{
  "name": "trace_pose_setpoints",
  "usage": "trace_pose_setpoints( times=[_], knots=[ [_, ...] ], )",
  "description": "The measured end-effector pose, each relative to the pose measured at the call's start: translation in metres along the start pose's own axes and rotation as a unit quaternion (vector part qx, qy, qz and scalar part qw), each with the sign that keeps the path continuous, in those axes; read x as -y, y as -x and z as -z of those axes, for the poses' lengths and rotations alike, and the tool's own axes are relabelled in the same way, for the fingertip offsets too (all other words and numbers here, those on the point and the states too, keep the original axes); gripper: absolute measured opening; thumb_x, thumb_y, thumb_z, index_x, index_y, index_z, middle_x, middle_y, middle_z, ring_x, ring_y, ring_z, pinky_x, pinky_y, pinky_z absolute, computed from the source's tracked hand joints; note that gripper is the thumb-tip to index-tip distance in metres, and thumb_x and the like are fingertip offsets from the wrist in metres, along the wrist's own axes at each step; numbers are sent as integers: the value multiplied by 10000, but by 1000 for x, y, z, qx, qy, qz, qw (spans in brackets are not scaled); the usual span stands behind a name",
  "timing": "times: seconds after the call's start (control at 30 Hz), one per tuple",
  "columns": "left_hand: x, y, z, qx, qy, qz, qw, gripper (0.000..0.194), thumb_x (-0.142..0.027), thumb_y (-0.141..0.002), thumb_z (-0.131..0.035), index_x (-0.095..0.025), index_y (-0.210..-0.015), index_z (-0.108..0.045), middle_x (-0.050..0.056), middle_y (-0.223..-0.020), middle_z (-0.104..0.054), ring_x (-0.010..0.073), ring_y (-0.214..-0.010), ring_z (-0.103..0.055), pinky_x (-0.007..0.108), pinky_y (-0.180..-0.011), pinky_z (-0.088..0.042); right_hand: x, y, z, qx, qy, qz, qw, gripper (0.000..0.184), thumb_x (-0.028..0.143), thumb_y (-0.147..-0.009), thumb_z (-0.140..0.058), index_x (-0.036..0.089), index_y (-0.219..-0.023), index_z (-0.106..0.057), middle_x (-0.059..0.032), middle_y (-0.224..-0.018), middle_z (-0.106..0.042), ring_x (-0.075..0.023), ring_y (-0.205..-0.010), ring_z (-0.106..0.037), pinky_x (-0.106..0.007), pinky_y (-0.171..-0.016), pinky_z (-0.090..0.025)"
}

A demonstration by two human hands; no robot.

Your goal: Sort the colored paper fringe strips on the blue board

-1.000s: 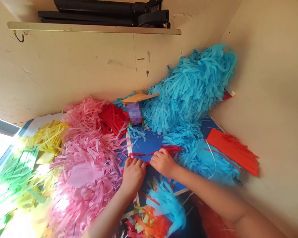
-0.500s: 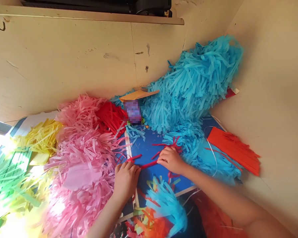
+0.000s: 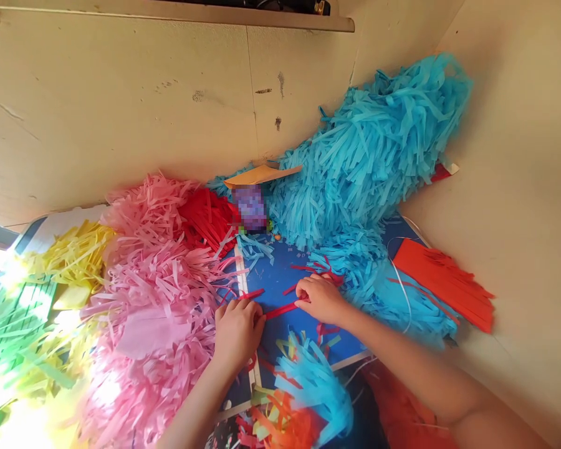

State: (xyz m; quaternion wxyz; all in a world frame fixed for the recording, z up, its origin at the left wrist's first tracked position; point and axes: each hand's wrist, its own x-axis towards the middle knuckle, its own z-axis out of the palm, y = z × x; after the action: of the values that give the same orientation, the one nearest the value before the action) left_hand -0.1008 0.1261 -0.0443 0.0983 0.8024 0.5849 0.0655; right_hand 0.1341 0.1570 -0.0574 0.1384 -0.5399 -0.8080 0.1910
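Note:
A narrow red paper strip runs between my two hands, just above the blue tabletop. My left hand is closed on its left end, fingers curled down near the pink fringe. My right hand pinches the other end between thumb and fingers. More red strips stick out past both hands, and some lie beside the blue fringe behind my right hand. Close in front of me is a tassel of blue, orange and yellow paper strips.
Pink fringed paper heaps up on the left, with yellow and green fringe beyond it. A big light-blue fringed pile leans against the wall. Orange-red fringed paper lies at right. A shelf juts out above.
The view has tilted slightly downward. Both hands stay nearly where they were, still holding the red strip between them.

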Motion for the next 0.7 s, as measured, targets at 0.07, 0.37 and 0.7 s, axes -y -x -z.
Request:
trace_pose_setpoints(
  times=[0.07, 0.37, 0.7],
  knots=[
    [-2, 0, 0, -16, -15, -51, 998, 117, -231, -882, -647, -271, -977, -702, 24, -984, -728, 266, -950, -612, 436, -834, -383, 3, 1, 3, 5, 22, 45, 999, 82, 164, -820, -737, 211, -778, -686, -3, -858, -703, -197, -870, -533, -360, -783, -288],
    [-17, 1, -14, -99, -85, -181, 975, 105, -146, -893, -613, -207, -855, -689, 7, -792, -691, 234, -867, -591, 445, -920, -362, 6, 4, -2, -40, 218, 300, 928, 233, 95, -944, -518, 166, -758, -639, -45, -796, -662, -206, -859, -483, -398, -812, -280],
    [-28, -8, -19, -144, -83, -160, 973, 164, -135, -916, -580, -202, -791, -664, 3, -745, -661, 198, -790, -578, 412, -906, -358, 14, 0, -5, -84, 148, 217, 961, 84, 231, -922, -608, 192, -862, -652, -36, -912, -697, -204, -911, -523, -400, -845, -279]
  ],
)
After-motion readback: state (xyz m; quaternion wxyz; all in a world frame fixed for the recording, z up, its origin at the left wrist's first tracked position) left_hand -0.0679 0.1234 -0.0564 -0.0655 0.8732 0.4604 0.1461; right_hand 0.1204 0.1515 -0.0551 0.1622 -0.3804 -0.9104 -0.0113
